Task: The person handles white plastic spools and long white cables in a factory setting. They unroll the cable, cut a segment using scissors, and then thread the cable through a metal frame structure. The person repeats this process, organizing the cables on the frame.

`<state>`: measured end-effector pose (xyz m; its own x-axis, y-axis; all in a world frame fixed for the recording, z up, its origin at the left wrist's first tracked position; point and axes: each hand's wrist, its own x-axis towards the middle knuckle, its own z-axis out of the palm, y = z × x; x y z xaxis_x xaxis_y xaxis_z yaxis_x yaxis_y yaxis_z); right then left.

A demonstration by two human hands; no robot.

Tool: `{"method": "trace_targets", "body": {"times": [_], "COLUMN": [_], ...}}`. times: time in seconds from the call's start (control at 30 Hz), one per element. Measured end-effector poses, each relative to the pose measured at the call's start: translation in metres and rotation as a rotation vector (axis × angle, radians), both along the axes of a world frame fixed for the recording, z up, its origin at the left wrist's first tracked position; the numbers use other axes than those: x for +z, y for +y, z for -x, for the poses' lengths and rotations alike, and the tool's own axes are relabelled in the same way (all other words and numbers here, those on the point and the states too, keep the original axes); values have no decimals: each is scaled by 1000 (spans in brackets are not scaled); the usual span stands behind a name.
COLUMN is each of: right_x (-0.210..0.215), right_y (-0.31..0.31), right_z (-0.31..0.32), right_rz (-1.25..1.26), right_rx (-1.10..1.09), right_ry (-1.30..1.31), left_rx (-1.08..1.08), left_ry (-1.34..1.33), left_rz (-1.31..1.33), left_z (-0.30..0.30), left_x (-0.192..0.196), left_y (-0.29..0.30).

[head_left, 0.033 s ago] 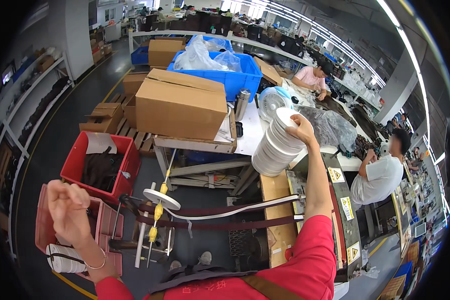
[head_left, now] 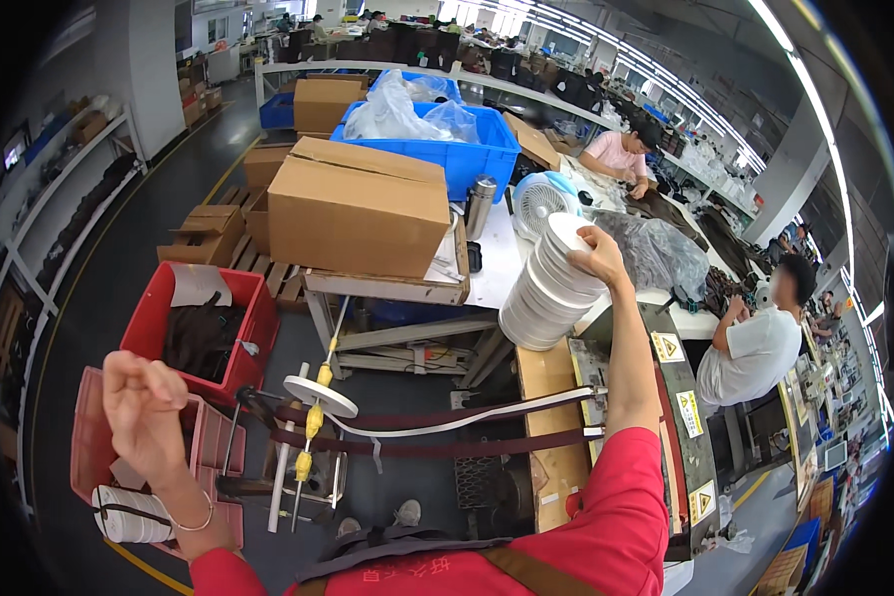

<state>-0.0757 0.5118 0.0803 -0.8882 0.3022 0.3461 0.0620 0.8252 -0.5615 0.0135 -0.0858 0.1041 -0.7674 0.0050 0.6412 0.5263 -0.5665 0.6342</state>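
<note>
1. My right hand (head_left: 598, 256) is raised far out, fingers clasped on the top of a stack of white tape rolls (head_left: 548, 288).
2. The stack's long axis leans, top toward the upper right, bottom toward the near left; it hangs below and left of the grip, over the white table (head_left: 497, 263).
3. My left hand (head_left: 147, 405) is loosely curled, holding nothing, above a pink crate (head_left: 89, 437).

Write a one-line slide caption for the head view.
Right hand grips the top of a tall stack of white tape rolls while the left hand hangs raised above red crates.
</note>
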Motion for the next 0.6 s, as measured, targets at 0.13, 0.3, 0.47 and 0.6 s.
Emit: {"method": "trace_targets", "body": {"times": [0.13,0.3,0.47,0.6], "right_x": [0,33,58,37], "right_y": [23,32,26,-100], "right_z": [8,-8,-53,-90], "right_rz": [274,500,700,842], "right_rx": [57,32,219,383], "right_ry": [72,306,636,557], "left_rx": [-171,-261,-321,-505], "left_ry": [-96,-276,-419,-411], "left_rz": [14,73,190,372], "left_z": [21,41,47,38], "left_x": [-9,-22,-44,-60], "left_y": [30,70,109,151]}}
